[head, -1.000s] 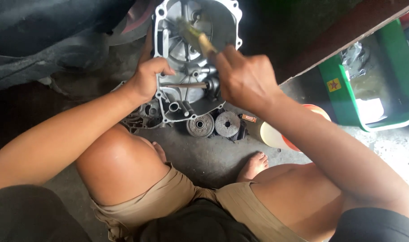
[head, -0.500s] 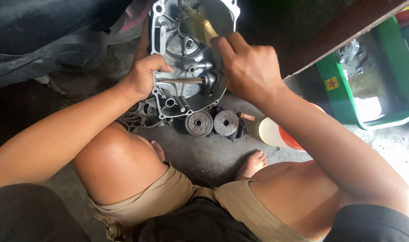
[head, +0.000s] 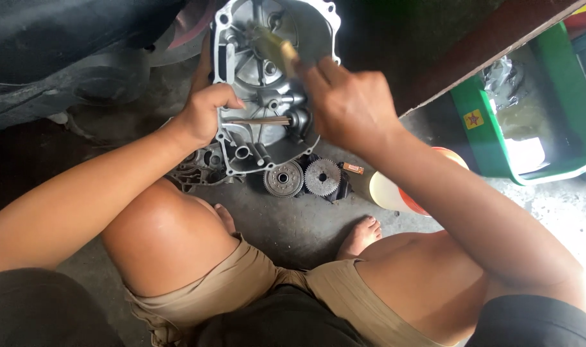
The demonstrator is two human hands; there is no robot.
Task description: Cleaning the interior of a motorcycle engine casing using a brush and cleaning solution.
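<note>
Here the left hand (head: 203,115) grips the engine cover (head: 267,83); the right hand (head: 347,106) clutches a brush (head: 273,48)

brush (head: 271,46) blurred; green crate (head: 479,138) cut off at edge.

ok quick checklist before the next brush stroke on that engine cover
1. Left hand steadying the engine cover at its edge: ok.
2. Right hand gripping the brush: ok.
3. Brush tip on the cover's inner face: cannot tell, blurred.
4. Two gears lying on the floor beside the cover, apart from the hands: ok.
5. Bare foot close to the gears and the plastic bottle: not ok.
</note>
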